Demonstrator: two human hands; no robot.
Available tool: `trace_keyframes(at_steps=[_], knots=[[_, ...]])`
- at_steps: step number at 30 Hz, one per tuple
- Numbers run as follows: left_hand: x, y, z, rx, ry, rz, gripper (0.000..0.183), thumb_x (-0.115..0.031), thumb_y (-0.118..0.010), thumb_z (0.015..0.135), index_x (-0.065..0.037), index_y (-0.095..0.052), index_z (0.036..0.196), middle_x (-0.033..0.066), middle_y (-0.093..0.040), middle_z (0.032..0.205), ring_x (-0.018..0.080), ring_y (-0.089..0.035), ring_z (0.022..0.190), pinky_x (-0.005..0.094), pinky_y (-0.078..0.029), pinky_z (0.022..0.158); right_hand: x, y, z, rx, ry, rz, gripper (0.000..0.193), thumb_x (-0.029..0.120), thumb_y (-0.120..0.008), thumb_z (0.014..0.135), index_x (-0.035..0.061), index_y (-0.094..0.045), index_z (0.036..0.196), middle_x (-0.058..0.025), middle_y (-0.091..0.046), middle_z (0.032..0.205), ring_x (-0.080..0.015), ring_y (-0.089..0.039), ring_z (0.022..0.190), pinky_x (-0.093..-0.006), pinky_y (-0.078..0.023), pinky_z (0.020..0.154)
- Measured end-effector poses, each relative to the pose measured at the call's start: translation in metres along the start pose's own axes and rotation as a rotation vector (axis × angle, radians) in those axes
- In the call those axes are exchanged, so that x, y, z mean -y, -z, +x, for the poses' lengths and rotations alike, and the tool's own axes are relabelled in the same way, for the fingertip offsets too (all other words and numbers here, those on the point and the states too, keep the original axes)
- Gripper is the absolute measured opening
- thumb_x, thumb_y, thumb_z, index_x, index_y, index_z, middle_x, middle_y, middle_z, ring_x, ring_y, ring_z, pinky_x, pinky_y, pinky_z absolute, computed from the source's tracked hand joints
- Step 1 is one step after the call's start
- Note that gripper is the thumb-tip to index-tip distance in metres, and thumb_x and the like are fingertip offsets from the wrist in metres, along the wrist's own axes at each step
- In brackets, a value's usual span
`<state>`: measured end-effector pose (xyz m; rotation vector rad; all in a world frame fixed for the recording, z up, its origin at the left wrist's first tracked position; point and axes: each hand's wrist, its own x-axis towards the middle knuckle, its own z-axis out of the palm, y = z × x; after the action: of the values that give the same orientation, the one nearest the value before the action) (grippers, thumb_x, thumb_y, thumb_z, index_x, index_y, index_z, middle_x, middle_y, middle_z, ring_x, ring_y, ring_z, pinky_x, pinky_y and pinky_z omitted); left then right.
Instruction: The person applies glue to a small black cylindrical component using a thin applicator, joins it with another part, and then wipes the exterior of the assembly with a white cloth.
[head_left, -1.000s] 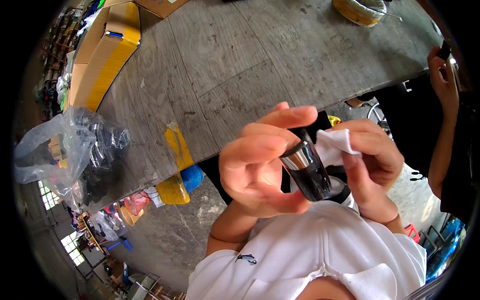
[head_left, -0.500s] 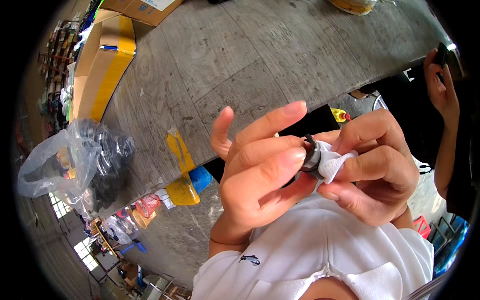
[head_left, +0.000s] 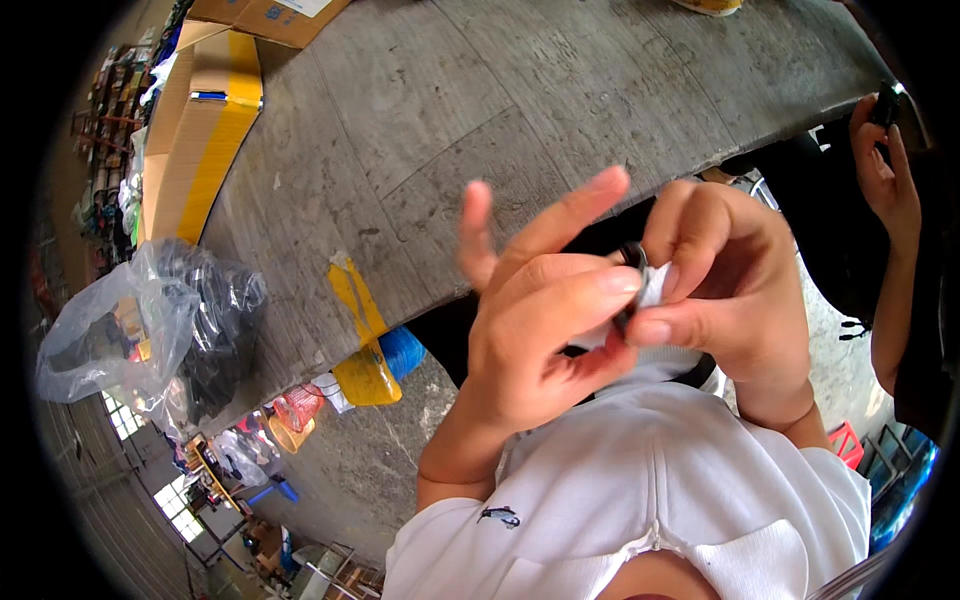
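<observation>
Above my white shirt, both hands meet in front of the table's near edge. My left hand [head_left: 530,335] pinches a small dark ring-shaped part [head_left: 634,256] between thumb and forefinger, while its other fingers stretch outward. A wad of white cloth or tissue [head_left: 656,284] is pressed against the part by my right hand [head_left: 745,290], whose thumb and fingertips close on it. Fingers cover much of the part, so its full shape is hidden.
A taped cardboard box [head_left: 222,130] stands on the grey table [head_left: 440,120] at left, behind a clear plastic bag [head_left: 130,330] with dark contents. Yellow tape [head_left: 358,305] sticks to the edge near a blue roll [head_left: 403,352]. Another person's hand [head_left: 885,185] holds something black at right.
Both hands have shifted slightly up, carrying the ring-shaped part. My right hand has turned and its fingers have moved on the white wad, of which less shows now.
</observation>
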<state>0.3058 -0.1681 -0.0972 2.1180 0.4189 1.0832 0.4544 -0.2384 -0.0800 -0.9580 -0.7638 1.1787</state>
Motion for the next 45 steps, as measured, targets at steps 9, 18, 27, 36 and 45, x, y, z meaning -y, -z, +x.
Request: trace_keyframes(at_steps=[9, 18, 27, 36, 45], knots=[[-0.008, -0.001, 0.000, 0.026, -0.075, 0.532, 0.037, -0.021, -0.076, 0.074, -0.009, -0.057, 0.103, 0.0042, -0.066, 0.092, 0.0297, -0.059, 0.111, 0.0507, -0.005, 0.113, -0.003, 0.003, -0.003, 0.076, 0.273, -0.442, 0.024, -0.005, -0.079, 0.062, 0.0016, -0.060, 0.073, -0.0082, -0.058, 0.077, -0.0166, -0.058, 0.071, -0.0270, -0.045, 0.060], [0.014, -0.001, -0.001, 0.080, -0.125, -0.077, 0.046, -0.040, -0.081, 0.066, -0.009, -0.050, 0.080, 0.0112, -0.067, 0.091, 0.0427, -0.049, 0.120, 0.0482, -0.008, 0.113, -0.002, 0.003, -0.001, -0.001, -0.339, 0.385, 0.035, -0.002, -0.085, 0.051, 0.0064, -0.052, 0.061, -0.0042, -0.054, 0.069, -0.0128, -0.055, 0.065, -0.0236, -0.045, 0.063], [0.002, -0.005, -0.002, 0.072, -0.079, 0.414, 0.034, -0.027, -0.078, 0.074, -0.009, -0.054, 0.089, 0.0106, -0.068, 0.096, 0.0325, -0.054, 0.118, 0.0463, -0.007, 0.113, 0.001, 0.003, -0.003, 0.007, 0.167, -0.492, 0.027, -0.004, -0.082, 0.056, 0.0022, -0.057, 0.065, -0.0072, -0.057, 0.072, -0.0169, -0.060, 0.069, -0.0282, -0.052, 0.071], [0.016, -0.027, -0.010, -0.132, -0.007, -0.458, 0.039, -0.030, -0.080, 0.072, -0.014, -0.050, 0.092, 0.0268, -0.057, 0.118, 0.0412, -0.035, 0.130, 0.0463, -0.008, 0.112, -0.013, 0.012, 0.007, 0.187, -0.482, 0.580, 0.035, 0.004, -0.089, 0.052, 0.0080, -0.057, 0.064, -0.0052, -0.056, 0.070, -0.0131, -0.058, 0.065, -0.0243, -0.045, 0.058], [0.022, -0.062, -0.011, -0.399, -0.183, -1.031, 0.049, -0.027, -0.082, 0.071, -0.016, -0.047, 0.102, 0.0324, -0.047, 0.128, 0.0441, -0.030, 0.133, 0.0414, -0.024, 0.102, -0.049, 0.016, 0.011, 0.296, -0.377, 0.712, 0.018, -0.003, -0.076, 0.069, 0.0037, -0.060, 0.074, -0.0075, -0.064, 0.081, -0.0153, -0.063, 0.072, -0.0256, -0.048, 0.065]])
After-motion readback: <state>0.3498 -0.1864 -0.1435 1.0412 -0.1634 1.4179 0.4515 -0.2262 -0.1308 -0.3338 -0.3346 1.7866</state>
